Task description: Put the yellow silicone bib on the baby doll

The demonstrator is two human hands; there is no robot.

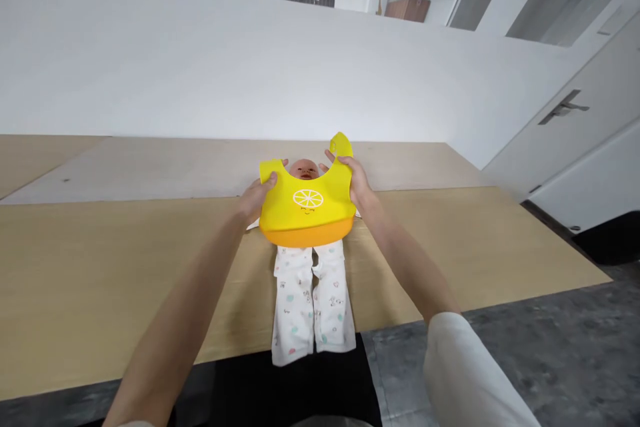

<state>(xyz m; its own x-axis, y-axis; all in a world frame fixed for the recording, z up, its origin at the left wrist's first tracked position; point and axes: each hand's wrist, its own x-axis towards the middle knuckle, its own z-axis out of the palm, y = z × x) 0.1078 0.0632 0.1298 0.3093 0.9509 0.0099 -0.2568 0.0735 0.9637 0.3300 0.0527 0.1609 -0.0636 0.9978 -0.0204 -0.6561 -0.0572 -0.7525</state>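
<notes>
White wall point(250, 60) behind light wooden table point(100, 267); baby doll point(304, 169) lying on back on table, white printed trousers point(310, 300); yellow silicone bib point(305, 207) over doll's chest, left hand point(257, 195) and right hand point(357, 180) closed on bib's two upper edges, either side of neck opening

We count two hands point(257, 195) point(357, 181), one bib point(306, 208), one doll point(305, 169) and, as far as we can tell, one table point(100, 267).
</notes>
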